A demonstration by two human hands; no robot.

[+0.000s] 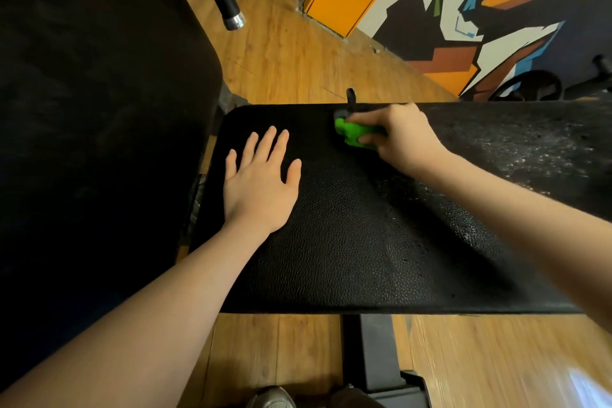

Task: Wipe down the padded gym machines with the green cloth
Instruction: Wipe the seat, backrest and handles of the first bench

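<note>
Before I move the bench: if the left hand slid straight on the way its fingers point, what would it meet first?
Probably nothing on the pad: the left hand lies flat on the black bench pad, and ahead is its far edge, then wooden floor.

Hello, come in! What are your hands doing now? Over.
Left hand flat on black padded bench. Right hand grips bunched green cloth at far edge. Nothing blocking.
</note>
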